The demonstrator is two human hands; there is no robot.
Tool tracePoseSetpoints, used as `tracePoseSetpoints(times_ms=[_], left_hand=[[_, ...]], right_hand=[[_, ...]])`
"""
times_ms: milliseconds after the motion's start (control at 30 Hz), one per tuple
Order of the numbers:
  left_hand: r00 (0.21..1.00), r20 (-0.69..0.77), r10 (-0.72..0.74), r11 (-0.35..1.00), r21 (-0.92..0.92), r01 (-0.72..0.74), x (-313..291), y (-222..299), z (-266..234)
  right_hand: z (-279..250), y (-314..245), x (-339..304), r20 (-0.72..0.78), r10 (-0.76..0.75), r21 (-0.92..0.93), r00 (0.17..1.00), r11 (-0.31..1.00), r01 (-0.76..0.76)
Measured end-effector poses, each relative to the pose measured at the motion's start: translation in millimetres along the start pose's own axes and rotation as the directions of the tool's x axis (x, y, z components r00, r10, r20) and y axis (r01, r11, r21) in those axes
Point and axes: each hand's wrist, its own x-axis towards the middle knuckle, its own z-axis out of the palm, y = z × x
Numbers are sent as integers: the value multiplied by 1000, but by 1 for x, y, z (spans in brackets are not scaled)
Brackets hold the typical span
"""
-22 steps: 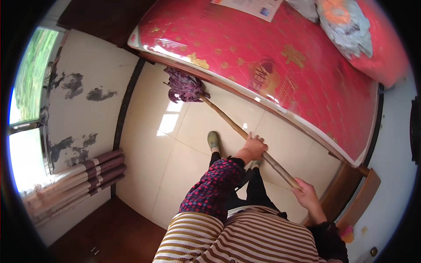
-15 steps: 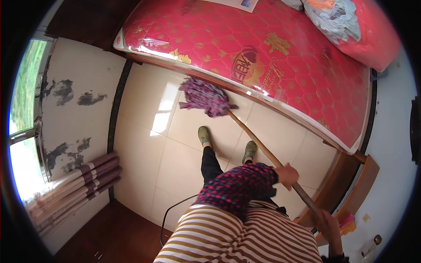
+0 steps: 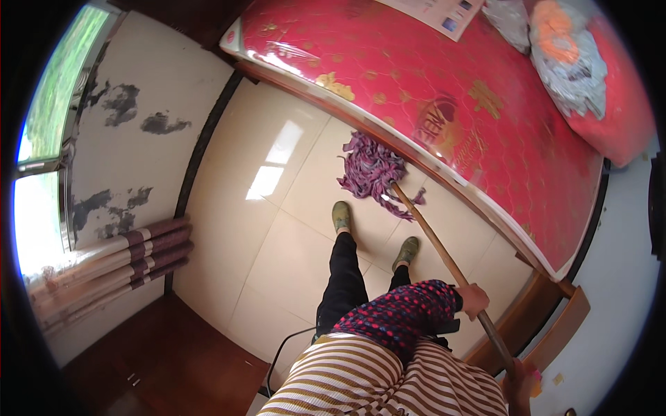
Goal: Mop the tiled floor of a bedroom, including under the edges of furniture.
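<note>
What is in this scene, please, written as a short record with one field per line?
Left hand: closed around the mop handle
Right hand: holds the mop handle nearer its upper end
Mop head: purple strips, spread on pale floor tiles
Mattress: red, beyond the mop head
Shoes: green, on the tiles
Curtain: gathered, at left

Purple mop (image 3: 378,168) on tiled floor (image 3: 267,267)

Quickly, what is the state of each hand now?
Left hand: closed around the mop handle.
Right hand: closed around the same handle, nearer its top end.
</note>
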Motion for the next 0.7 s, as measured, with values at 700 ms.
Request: tracePoseSetpoints(times_ms=[700], left_hand=[[-224,-510,-831,297,-746,596,-592,-164,-72]], right_hand=[[-45,-487,338,32,-368,575,929,767,284]])
